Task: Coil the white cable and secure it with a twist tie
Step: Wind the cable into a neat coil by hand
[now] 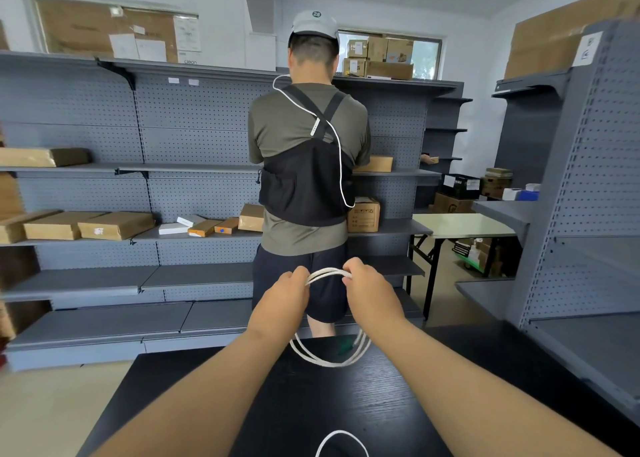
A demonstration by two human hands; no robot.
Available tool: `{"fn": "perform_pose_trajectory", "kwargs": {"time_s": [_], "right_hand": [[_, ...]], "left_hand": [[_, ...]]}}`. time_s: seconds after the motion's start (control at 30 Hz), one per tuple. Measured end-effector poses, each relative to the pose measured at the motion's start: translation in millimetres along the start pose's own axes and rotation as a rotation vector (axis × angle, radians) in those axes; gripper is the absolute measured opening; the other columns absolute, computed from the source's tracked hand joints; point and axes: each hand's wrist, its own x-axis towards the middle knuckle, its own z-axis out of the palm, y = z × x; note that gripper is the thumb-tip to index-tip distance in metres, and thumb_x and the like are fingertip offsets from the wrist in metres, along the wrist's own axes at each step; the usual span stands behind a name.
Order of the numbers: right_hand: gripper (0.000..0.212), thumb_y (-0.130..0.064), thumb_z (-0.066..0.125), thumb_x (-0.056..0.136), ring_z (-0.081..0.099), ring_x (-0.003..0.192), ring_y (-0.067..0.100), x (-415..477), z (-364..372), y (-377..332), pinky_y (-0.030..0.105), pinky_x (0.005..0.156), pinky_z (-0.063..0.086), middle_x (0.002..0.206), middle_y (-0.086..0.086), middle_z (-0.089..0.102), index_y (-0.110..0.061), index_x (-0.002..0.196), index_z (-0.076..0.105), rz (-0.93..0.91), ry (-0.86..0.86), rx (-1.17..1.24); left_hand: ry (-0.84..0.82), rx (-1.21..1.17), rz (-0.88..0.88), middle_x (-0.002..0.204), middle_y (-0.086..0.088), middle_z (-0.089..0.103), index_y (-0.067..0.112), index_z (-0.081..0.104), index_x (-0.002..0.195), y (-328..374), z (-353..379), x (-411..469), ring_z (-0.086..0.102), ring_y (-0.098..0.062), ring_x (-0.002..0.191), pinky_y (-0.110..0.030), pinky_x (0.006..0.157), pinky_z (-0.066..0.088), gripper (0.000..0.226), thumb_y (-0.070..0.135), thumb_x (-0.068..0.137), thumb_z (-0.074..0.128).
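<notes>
I hold the white cable as a coil of several loops in the air above the far end of a black table. My left hand grips the top of the coil on its left side. My right hand pinches the top of the coil on its right side. Below my hands the loops hang down to the tabletop. A small green thing, maybe the twist tie, lies on the table inside the hanging loops. A further white cable loop shows at the bottom edge.
A person in a cap and black vest stands with their back to me just past the table, facing grey pegboard shelves with cardboard boxes. Another grey shelf unit stands to the right. A folding table is behind it.
</notes>
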Motion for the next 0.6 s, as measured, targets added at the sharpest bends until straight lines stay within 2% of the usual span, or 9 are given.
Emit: {"fn": "perform_pose_trajectory", "kwargs": {"time_s": [0.1,0.23,0.3,0.4,0.47,0.6], "right_hand": [[0.017,-0.023,0.038,0.100,0.051,0.080,0.024,-1.1,2.0,-3.1,0.030,0.061,0.035,0.101,0.006,0.051,-0.019,0.115,0.042,-0.086,-0.055,-0.062],[0.005,-0.020,0.037,0.099,0.045,0.071,0.023,-0.7,-0.6,-2.5,0.024,0.047,0.021,0.082,0.003,0.043,-0.018,0.100,0.042,-0.108,-0.026,-0.106],[0.003,-0.017,0.039,0.098,0.043,0.069,0.022,-1.1,-1.7,-2.4,0.024,0.046,0.018,0.080,0.003,0.041,-0.018,0.099,0.042,-0.102,-0.015,-0.113],[0.009,-0.015,0.039,0.098,0.044,0.071,0.022,-0.1,-2.2,-1.9,0.022,0.049,0.023,0.085,0.005,0.046,-0.017,0.103,0.045,-0.028,0.015,-0.049],[0.012,-0.015,0.037,0.099,0.048,0.076,0.023,0.8,-3.7,0.8,0.026,0.056,0.032,0.091,0.008,0.053,-0.017,0.106,0.047,0.041,0.036,0.008],[0.013,-0.017,0.036,0.099,0.050,0.079,0.023,0.1,-4.3,4.0,0.030,0.061,0.037,0.096,0.010,0.056,-0.017,0.107,0.048,0.061,0.005,0.031]], "left_hand": [[-0.002,-0.010,0.005,0.078,-0.006,0.041,0.008,0.044,0.096,1.3,-0.7,1.3,0.050,-0.033,0.071,-0.038,0.058,0.034,0.012,0.010,0.097,0.033],[-0.006,-0.018,0.019,0.081,-0.009,0.045,0.008,0.045,0.097,2.6,-4.5,2.6,0.050,-0.033,0.072,-0.040,0.060,0.037,0.013,0.013,0.098,0.033],[-0.015,-0.037,0.035,0.085,-0.011,0.050,0.008,0.046,0.099,2.0,-5.3,0.3,0.053,-0.035,0.076,-0.042,0.064,0.041,0.014,0.017,0.098,0.035],[-0.035,-0.064,0.043,0.087,-0.010,0.054,0.008,0.046,0.102,1.2,-5.3,-4.8,0.054,-0.033,0.079,-0.041,0.067,0.042,0.016,0.021,0.098,0.038],[-0.045,-0.057,0.041,0.082,-0.007,0.051,0.008,0.045,0.103,0.4,-4.7,-7.6,0.052,-0.030,0.075,-0.039,0.064,0.039,0.017,0.023,0.098,0.039],[-0.032,-0.028,0.028,0.076,-0.006,0.048,0.006,0.045,0.101,0.9,-4.7,-8.2,0.043,-0.026,0.067,-0.034,0.058,0.030,0.020,0.025,0.099,0.038]]}}
